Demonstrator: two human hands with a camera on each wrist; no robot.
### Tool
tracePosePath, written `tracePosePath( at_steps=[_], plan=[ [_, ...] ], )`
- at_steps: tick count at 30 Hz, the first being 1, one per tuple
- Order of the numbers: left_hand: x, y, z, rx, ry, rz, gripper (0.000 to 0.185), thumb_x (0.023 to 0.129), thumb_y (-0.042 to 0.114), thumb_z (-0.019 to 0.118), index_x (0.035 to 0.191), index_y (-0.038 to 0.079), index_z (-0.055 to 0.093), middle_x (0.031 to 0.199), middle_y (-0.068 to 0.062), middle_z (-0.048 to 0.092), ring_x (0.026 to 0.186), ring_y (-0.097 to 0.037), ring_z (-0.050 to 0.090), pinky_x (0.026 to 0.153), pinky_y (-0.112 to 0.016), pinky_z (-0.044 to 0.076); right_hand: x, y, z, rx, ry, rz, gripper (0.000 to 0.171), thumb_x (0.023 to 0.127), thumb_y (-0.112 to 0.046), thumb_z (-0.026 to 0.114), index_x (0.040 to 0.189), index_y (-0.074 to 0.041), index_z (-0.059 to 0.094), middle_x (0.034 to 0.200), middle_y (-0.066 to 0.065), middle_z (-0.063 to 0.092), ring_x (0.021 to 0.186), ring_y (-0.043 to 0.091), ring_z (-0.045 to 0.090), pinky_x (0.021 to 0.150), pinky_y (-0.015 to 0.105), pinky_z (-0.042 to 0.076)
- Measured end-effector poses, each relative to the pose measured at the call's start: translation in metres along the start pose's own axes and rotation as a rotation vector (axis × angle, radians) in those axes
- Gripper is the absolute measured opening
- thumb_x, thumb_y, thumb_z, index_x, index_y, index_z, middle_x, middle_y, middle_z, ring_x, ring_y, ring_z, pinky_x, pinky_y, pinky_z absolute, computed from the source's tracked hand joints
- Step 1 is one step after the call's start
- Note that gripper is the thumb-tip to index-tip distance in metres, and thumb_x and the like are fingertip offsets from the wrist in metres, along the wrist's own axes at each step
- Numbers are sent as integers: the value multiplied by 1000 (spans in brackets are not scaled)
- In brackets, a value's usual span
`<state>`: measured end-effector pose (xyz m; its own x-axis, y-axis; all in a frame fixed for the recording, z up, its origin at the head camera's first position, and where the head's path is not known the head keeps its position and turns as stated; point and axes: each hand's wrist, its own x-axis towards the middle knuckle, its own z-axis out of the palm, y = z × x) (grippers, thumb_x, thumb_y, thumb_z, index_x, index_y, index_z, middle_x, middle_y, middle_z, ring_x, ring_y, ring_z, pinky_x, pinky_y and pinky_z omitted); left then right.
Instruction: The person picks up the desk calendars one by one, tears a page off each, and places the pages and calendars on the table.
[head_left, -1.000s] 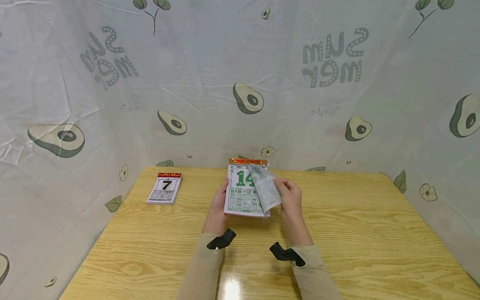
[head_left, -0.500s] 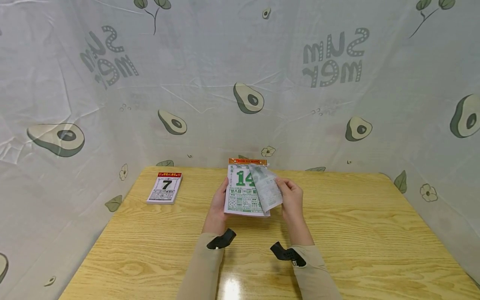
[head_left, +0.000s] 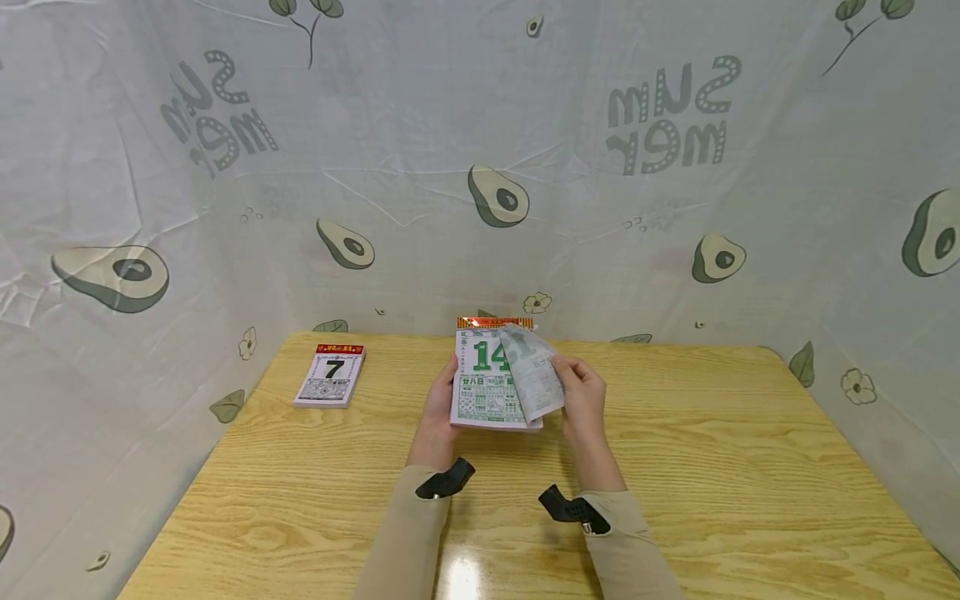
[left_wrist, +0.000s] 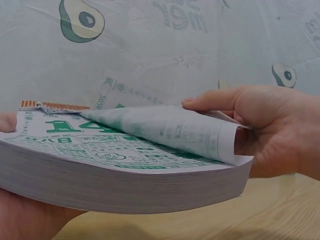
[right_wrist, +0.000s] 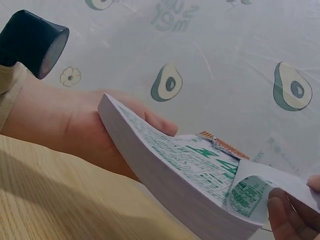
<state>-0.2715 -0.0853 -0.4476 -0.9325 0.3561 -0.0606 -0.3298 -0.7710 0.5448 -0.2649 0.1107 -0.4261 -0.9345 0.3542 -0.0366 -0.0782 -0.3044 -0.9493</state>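
A thick tear-off calendar (head_left: 483, 396) with a green 14 on its top page and a red-gold header strip (head_left: 480, 322) is held up over the table. My left hand (head_left: 437, 408) grips it at the left edge, thumb on top and fingers beneath. Between thumb and fingers, my right hand (head_left: 583, 396) pinches the right side of a thin calendar sheet (head_left: 538, 383). That sheet is folded diagonally across the page, its back showing and its upper corner overlapping the header. Ragged paper (left_wrist: 45, 106) lines the binding in the left wrist view.
A smaller tear-off calendar (head_left: 330, 379) with a black 7 and a red header lies at the table's back left. The wooden table (head_left: 712, 467) meets a pale curtain (head_left: 420, 125) printed with avocados behind. Black wrist cameras (head_left: 446, 479) are strapped over the sleeves.
The sheet in my right hand has shifted slightly to the right and its upper corner has risen over the header. The calendar's lower edge has tipped up a little in my left hand.
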Motion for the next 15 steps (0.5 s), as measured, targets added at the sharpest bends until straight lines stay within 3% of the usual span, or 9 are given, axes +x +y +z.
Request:
tracePosePath(
  at_steps=[8,15],
  plan=[
    [1,0,-1,12,11,14,53,105,42,33,154,22,28,128,2,62,116,-11,60,94,-27,51,-1,3,1,-26,20,3,16,95,-19,64,89,-5,64,86,-6,61,79,6,57,64,16,50],
    [2,-1,-2,-15,24,18,52,105,42,35,153,23,31,127,1,64,117,-13,60,95,-29,50,-1,6,2,1,39,2,15,95,-20,65,87,-7,63,84,-6,60,77,5,57,62,16,49]
  ],
)
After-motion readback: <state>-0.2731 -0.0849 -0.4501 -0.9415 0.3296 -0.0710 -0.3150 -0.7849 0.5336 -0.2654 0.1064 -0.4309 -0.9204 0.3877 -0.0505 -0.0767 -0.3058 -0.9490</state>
